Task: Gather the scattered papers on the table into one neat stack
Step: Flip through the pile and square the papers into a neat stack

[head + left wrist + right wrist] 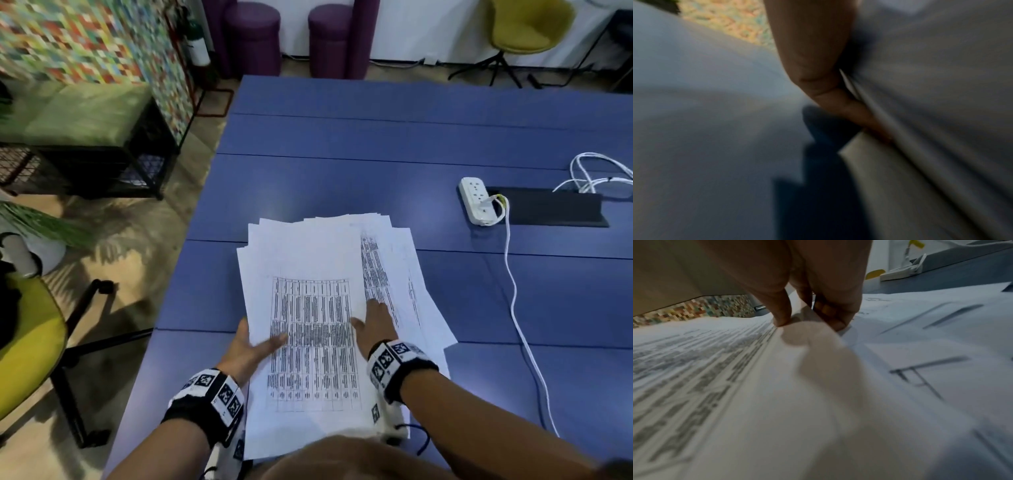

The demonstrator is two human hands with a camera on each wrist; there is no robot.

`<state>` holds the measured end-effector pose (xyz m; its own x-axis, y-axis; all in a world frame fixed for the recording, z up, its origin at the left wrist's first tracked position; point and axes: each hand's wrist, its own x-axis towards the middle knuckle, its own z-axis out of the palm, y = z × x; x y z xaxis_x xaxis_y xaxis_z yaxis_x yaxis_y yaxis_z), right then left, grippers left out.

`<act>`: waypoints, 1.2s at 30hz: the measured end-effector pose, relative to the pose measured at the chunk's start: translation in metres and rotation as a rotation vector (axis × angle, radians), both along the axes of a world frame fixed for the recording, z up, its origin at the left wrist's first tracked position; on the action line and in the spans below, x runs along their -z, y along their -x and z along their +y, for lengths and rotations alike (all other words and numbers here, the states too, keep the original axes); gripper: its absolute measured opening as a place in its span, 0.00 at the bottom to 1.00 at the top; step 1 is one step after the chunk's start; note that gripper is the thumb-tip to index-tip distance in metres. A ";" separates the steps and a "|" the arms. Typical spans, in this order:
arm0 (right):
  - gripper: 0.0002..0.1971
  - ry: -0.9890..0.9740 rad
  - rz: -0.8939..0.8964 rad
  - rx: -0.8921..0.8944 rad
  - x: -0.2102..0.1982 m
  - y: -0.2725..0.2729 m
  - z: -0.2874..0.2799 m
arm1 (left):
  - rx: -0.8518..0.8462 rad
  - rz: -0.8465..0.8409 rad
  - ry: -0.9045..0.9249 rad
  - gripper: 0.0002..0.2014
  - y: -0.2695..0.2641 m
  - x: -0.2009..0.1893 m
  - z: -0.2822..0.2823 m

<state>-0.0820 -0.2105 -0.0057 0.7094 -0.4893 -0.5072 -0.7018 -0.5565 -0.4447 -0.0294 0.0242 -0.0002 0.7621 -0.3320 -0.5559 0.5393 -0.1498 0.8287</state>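
Observation:
A loose pile of white printed papers (315, 260) lies fanned out on the blue table (342, 137) in front of me. The top sheet carries a dense table of text. My left hand (253, 346) grips the pile's left edge, thumb on top and fingers underneath. In the left wrist view the left hand (818, 73) is blurred against the paper edges (931, 113). My right hand (375, 322) rests on the pile's right half. In the right wrist view the right hand (812, 321) pinches the top sheet (735, 369) at its right edge, thumb on top and fingers curled.
A white power strip (476, 200) and a black cable hatch (548, 209) lie to the right on the table. A white cable (513, 291) runs from them to the near edge. A yellow chair (27, 342) stands left of the table's edge.

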 end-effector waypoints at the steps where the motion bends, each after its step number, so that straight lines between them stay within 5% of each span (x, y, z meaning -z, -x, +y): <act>1: 0.28 -0.013 -0.018 -0.002 0.000 0.001 0.001 | -0.004 -0.037 0.036 0.40 0.002 -0.001 -0.003; 3: 0.29 -0.094 -0.054 0.074 0.000 0.000 -0.007 | 0.004 -0.128 0.035 0.32 0.003 -0.004 -0.008; 9: 0.36 -0.429 -0.139 0.213 -0.006 0.006 -0.043 | 0.104 -0.305 0.097 0.28 -0.009 -0.042 -0.019; 14: 0.56 -0.719 -0.291 0.411 -0.042 -0.003 -0.068 | 0.198 -0.470 0.153 0.24 -0.019 -0.104 -0.039; 16: 0.51 -0.725 -0.459 0.490 -0.081 -0.009 -0.072 | 0.218 -0.585 0.150 0.25 -0.029 -0.120 -0.049; 19: 0.35 -0.456 -0.686 0.483 -0.129 -0.022 -0.071 | 0.134 -0.720 0.197 0.27 -0.042 -0.131 -0.071; 23: 0.37 -0.439 -0.965 0.484 -0.157 -0.031 -0.051 | -0.083 -0.827 0.241 0.26 -0.048 -0.131 -0.101; 26: 0.24 -0.452 -1.001 0.472 -0.154 -0.027 -0.049 | -0.132 -0.771 0.297 0.26 -0.050 -0.126 -0.106; 36: 0.20 -0.502 -0.956 0.408 -0.145 -0.021 -0.068 | -0.154 -0.639 0.304 0.17 -0.068 -0.124 -0.109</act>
